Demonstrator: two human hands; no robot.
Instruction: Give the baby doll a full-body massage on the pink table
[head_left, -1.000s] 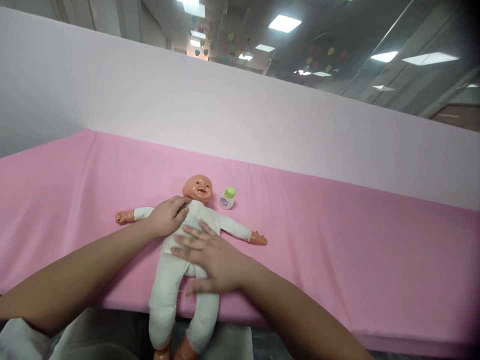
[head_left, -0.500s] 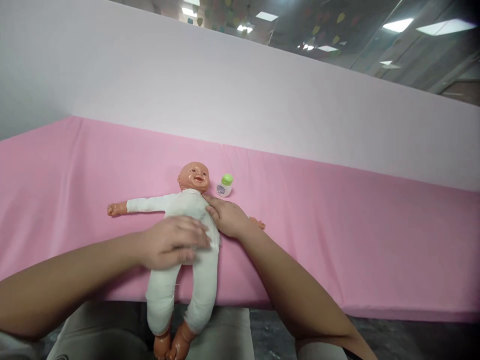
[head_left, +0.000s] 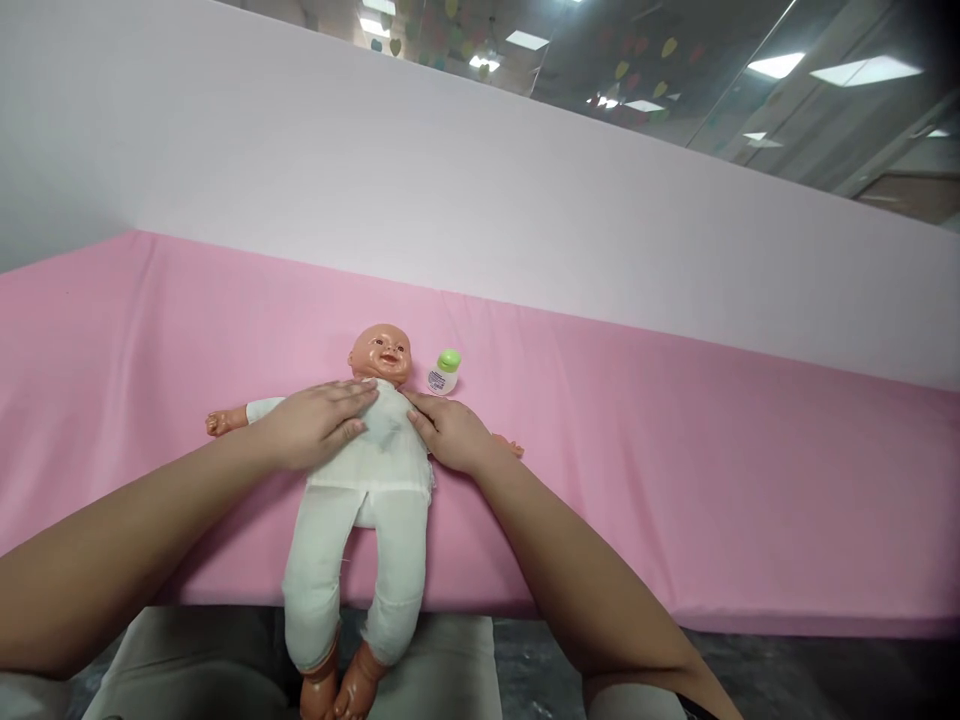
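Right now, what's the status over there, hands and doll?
Left hand flat on doll chest. Right hand flat on its other shoulder. Doll face up on pink mat. Green-capped bottle beside head, untouched.

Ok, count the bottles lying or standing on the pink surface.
1. The small white bottle with a green cap stands on the pink surface, just right of the doll by its head. None other shows.

The doll (head_left: 367, 450) wears a plain off-white suit with a faint grey smudge, perhaps a shadow, on the chest, its head and feet peach-orange, lying on a plain pink sheet (head_left: 675, 480) beside a white bottle (head_left: 442, 373) with a lime-green cap.
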